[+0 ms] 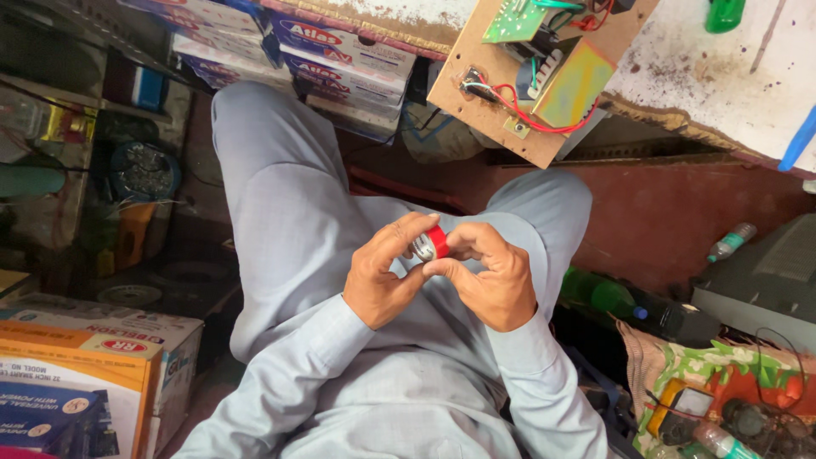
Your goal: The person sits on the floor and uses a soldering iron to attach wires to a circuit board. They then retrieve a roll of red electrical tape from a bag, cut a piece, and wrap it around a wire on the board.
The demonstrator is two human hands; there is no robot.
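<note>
Red tape roll [433, 243] between both hands' fingers [399, 242].

Red roll of tape [434, 242]: mostly covered by fingers of both hands, only a red band and silvery core show. Green bottle [724, 13] and blue tool [799, 140] on far tabletop [680, 68] cut by frame edges. Cardboard boxes [76, 382] near left cropped. Clutter near right [739, 416] too jumbled to identify.

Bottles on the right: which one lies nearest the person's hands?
The green bottle with the blue cap, lying beside the right knee just past the right hand. The clear bottle with a green label lies farther right on the red floor.
</note>
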